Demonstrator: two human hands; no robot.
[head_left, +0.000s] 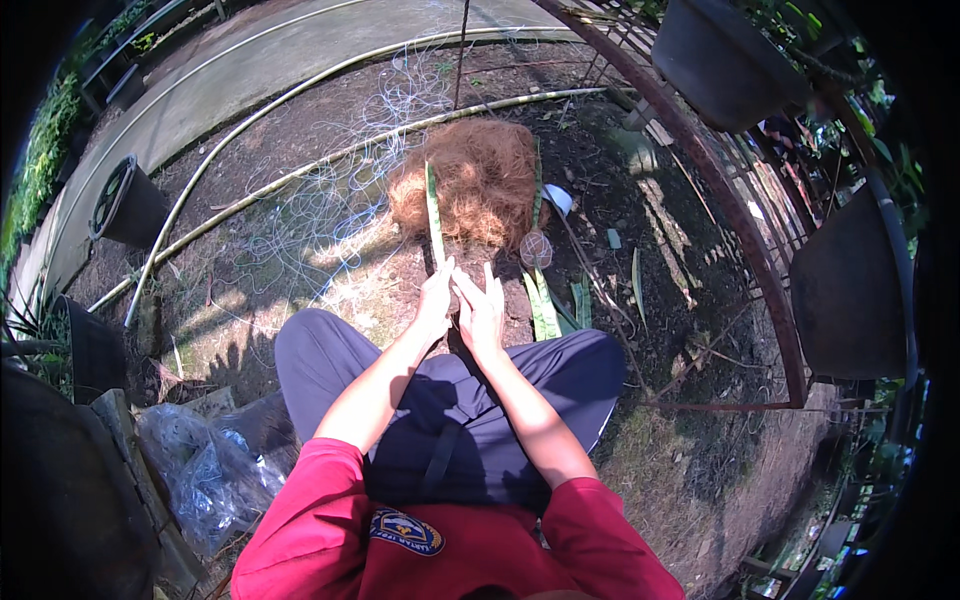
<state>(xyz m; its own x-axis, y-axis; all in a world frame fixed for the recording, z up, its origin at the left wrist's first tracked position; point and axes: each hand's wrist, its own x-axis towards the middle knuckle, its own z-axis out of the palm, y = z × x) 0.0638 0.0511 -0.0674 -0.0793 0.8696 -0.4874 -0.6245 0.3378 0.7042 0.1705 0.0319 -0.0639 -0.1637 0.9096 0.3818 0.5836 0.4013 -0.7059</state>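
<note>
In front of my lap, my left hand [434, 303] is closed round the lower end of a long, stiff green leaf with pale edges [434, 210], like a snake plant leaf. The leaf points away from me, over a heap of brown coconut fibre [490, 165]. My right hand [482, 314] is right beside the left, fingers stretched out and its fingertips close to the leaf's base; its palm is partly hidden. To the right of the heap lies a round string-wrapped bundle [536, 250] with a similar leaf by it. More cut leaves [541, 308] lie near my right knee.
Tangled pale blue string [330, 215] covers the soil at left. Bamboo poles [310, 180] cross behind the heap. A white cup-like object [558, 199] lies right of it. A rusty metal frame [715, 180] arches at right; clear plastic [205, 475] lies lower left. Black pots [135, 205] stand around.
</note>
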